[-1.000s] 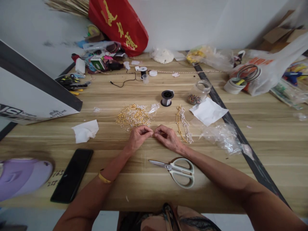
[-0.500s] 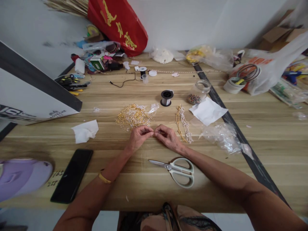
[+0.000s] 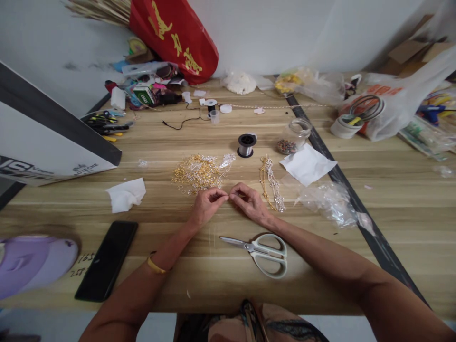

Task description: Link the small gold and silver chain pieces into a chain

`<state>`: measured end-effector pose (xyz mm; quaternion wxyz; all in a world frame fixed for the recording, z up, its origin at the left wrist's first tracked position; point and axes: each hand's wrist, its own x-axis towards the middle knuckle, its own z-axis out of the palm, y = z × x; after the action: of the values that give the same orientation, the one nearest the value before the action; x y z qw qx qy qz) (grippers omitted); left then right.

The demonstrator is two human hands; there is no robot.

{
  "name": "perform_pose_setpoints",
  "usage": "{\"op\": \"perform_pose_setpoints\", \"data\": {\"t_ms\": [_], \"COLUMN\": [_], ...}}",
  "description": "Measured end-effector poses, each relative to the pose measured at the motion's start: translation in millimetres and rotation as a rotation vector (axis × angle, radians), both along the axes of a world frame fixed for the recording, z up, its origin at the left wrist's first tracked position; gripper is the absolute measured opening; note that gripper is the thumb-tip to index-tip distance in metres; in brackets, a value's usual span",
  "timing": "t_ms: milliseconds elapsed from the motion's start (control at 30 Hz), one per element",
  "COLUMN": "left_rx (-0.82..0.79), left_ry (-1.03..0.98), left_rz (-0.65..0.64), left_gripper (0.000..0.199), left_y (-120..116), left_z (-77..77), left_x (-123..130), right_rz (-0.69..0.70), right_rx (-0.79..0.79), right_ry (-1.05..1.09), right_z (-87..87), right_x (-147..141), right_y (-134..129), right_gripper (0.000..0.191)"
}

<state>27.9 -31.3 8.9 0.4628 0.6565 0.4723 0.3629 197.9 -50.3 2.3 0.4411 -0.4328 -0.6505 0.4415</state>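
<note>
My left hand (image 3: 208, 205) and my right hand (image 3: 249, 203) meet fingertip to fingertip over the table, each closed in a pinch. Whatever sits between the fingertips is too small to make out. Just beyond my left hand lies a pile of gold and silver jewelry pieces (image 3: 199, 172). To the right of my right hand are a gold chain (image 3: 264, 183) and silver chains (image 3: 273, 183), laid side by side. Scissors with pale handles (image 3: 270, 255) rest below my hands, blades pointing left. A spool of thin wire (image 3: 245, 146) stands past the pile.
A black phone (image 3: 107, 261) and a white tissue (image 3: 126, 194) lie at left. On the right are a white paper sheet (image 3: 308, 164), a jar of beads (image 3: 294, 137) and crumpled clear plastic (image 3: 329, 204). A white box (image 3: 53, 137) stands at the left edge.
Both hands stay in nearly the same place, still pinched together. The fingertips have shifted very slightly, with a small gap between them now. Nothing else has moved.
</note>
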Motion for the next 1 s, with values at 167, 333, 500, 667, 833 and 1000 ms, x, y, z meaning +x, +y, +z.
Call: {"op": "perform_pose_setpoints", "data": {"t_ms": [167,333,500,667,833,1000], "left_rx": [0.220,0.608,0.784,0.867,0.839,0.776], "left_ry": [0.119,0.266,0.336,0.319,0.244,0.229], "left_rz": [0.012,0.033,0.045,-0.011,-0.036,-0.016], "left_gripper": [0.006,0.008,0.010,0.012,0.012,0.011], "left_y": [-2.8,-5.5,-6.4,-4.0,-0.7,-0.4], "left_z": [1.9,-1.5,-2.3,-2.8,-4.7,-5.7], "left_x": [1.5,1.7,0.7,-0.6,0.2,-0.2], "right_rz": [0.004,0.015,0.032,0.043,0.048,0.055], "right_rx": [0.038,0.030,0.001,0.001,0.014,0.019], "right_ry": [-0.021,-0.052,-0.063,-0.065,-0.066,-0.067], "right_z": [-1.3,-3.2,-4.9,-5.8,-3.5,-1.9], "right_x": [0.6,1.3,1.8,2.0,2.2,2.3], "right_y": [0.5,1.0,1.6,2.7,2.7,2.2], "right_gripper": [0.017,0.015,0.016,0.016,0.016,0.017]}}
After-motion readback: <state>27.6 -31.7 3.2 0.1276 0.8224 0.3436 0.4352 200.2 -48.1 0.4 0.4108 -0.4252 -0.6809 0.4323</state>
